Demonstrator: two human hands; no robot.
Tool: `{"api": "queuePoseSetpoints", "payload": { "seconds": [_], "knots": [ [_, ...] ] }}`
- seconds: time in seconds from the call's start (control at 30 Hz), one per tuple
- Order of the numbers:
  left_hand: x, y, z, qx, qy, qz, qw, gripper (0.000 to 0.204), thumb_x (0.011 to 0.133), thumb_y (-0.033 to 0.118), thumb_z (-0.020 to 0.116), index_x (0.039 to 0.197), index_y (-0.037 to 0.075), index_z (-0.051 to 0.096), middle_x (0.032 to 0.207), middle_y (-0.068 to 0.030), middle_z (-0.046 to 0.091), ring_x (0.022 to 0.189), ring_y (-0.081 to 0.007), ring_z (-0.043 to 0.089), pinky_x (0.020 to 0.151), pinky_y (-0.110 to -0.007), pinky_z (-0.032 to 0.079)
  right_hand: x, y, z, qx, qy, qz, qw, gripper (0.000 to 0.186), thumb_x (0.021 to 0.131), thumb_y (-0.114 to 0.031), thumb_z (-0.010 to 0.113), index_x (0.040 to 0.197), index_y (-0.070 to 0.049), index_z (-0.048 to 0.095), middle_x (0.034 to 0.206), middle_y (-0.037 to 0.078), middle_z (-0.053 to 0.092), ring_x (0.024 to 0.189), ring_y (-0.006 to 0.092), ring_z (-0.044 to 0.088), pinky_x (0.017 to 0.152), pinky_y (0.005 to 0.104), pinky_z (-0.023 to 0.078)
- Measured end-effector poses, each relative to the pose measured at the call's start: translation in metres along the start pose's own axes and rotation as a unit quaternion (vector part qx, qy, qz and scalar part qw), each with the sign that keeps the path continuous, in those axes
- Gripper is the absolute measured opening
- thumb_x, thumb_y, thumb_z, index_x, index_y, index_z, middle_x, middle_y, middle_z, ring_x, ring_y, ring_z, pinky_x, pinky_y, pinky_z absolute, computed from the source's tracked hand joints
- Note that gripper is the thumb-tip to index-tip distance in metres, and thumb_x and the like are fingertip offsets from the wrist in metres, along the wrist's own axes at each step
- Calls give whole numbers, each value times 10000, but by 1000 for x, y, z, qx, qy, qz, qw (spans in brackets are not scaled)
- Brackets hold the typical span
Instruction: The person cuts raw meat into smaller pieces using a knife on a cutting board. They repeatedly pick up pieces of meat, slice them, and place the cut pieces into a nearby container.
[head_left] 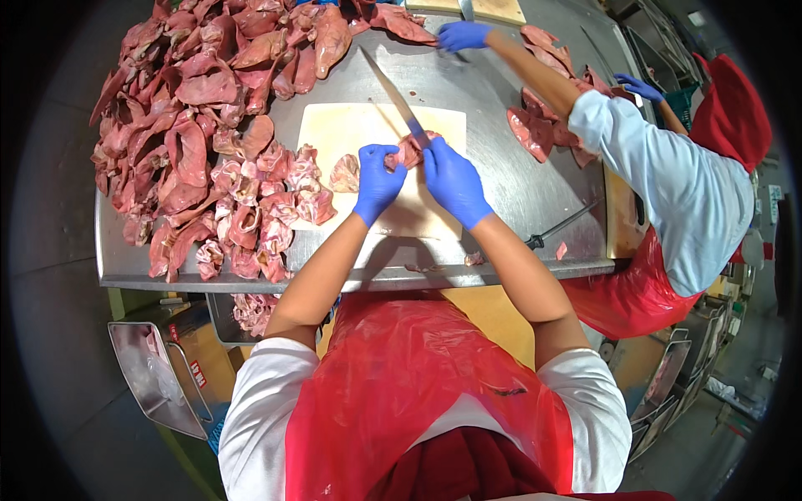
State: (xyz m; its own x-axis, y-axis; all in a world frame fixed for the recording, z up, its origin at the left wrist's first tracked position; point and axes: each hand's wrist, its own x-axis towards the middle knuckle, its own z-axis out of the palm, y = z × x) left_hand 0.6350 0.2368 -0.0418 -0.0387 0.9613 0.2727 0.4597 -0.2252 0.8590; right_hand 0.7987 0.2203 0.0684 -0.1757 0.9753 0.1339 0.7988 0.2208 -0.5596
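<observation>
Head view: my left hand pinches a meat piece over the pale board; whether it rests there, I can't tell. Right hand closed round a knife, blade pointing away. Meat heap to the left.

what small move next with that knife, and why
Probably lower the knife toward the small meat piece: the left hand steadies it over the cutting board, while the right hand grips the knife, tip pointing away from the body.
</observation>
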Motion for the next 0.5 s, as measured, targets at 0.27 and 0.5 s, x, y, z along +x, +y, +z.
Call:
{"api": "queuePoseSetpoints", "payload": {
  "seconds": [0.27,0.5],
  "knots": [
    [0,-9,-5,-36,-6,-33,999,185,747,114,680,869,55,554,973,-124,494,853,-261,546,779,-354,479,-88,29,-3,-85,-181,87,976,203,964,-184,486,1091,-27,501,726,266,646,667,454,655,634,573,515],
    [19,-11,-4,31,-56,-52,997,202,743,124,692,858,56,540,959,-163,501,838,-310,553,771,-398,487,16,35,67,-62,-126,52,989,228,964,-144,419,1147,-29,490,890,281,670,835,460,661,733,552,518]
  ]
}}
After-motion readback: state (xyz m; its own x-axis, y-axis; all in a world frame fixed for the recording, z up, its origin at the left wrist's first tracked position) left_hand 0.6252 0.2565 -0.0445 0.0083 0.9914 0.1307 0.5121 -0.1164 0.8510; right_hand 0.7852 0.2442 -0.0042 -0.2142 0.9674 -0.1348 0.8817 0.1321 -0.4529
